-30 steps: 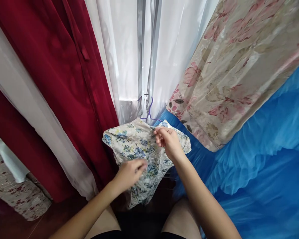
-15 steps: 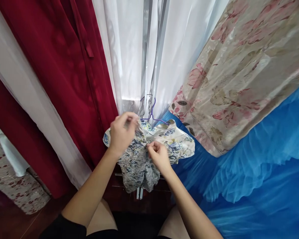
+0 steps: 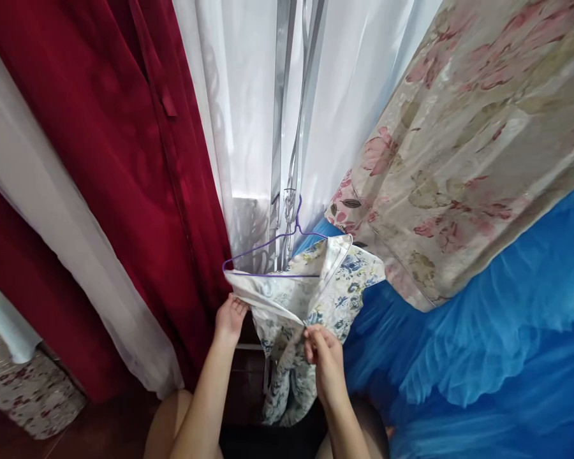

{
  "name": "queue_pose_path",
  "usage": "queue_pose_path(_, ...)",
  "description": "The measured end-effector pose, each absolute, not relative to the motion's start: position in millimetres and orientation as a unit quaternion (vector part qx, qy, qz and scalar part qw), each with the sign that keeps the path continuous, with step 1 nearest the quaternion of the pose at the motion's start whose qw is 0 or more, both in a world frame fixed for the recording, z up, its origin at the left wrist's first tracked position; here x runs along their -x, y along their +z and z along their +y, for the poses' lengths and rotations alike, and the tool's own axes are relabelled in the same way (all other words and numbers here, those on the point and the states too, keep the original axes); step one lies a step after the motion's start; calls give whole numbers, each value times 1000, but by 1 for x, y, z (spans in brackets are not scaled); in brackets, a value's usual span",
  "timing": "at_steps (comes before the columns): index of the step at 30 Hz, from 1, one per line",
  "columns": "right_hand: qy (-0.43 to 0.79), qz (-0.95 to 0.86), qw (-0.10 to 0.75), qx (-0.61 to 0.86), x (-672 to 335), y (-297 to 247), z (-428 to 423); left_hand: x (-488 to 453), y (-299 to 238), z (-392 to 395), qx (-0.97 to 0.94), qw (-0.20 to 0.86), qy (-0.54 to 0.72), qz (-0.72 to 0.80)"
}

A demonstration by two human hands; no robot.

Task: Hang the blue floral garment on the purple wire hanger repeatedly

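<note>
A small white garment (image 3: pixel 347 294) with blue and yellow flowers hangs by its right shoulder from a purple hanger (image 3: pixel 263 244). Its pale inside shows at the open neckline, and its lower part hangs down in two tube-like folds. On the left, my left hand (image 3: pixel 230 317) has its fingers closed on the garment's edge, just under the hanger's left end. Lower and to the right, my right hand (image 3: pixel 325 357) pinches the neckline edge, pulling it toward me. The hanger's right end is hidden inside the garment.
Dark red cloth (image 3: pixel 110 159) and white cloth (image 3: pixel 249 95) hang behind and to the left. A pink-flowered beige fabric (image 3: pixel 459 172) and blue tulle (image 3: pixel 469 344) hang on the right. Thin metal poles (image 3: pixel 282 76) rise behind the hanger. My knees are below.
Both hands have moved down, drawing the neckline wide. The hanger's left arm now shows more fully, and the garment has slid lower on that side.
</note>
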State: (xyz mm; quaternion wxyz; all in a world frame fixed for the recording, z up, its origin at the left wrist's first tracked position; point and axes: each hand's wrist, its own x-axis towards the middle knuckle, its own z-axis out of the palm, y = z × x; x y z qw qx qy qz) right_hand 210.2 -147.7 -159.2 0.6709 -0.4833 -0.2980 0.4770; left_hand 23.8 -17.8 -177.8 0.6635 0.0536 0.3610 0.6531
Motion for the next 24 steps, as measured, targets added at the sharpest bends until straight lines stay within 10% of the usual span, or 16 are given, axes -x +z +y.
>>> queue_pose_path(10,239,-160,786,547,-278,-209,-186,-87,-168,-93,-334,694,575,276)
queue_pose_path(16,334,-480,638,502,-266,-163,-176,-117,-122,-122,-585,625,453,247)
queue_pose_path(24,532,-478,480,508,-271,-160,-219,-134,-141,-147,-659,569,411,270)
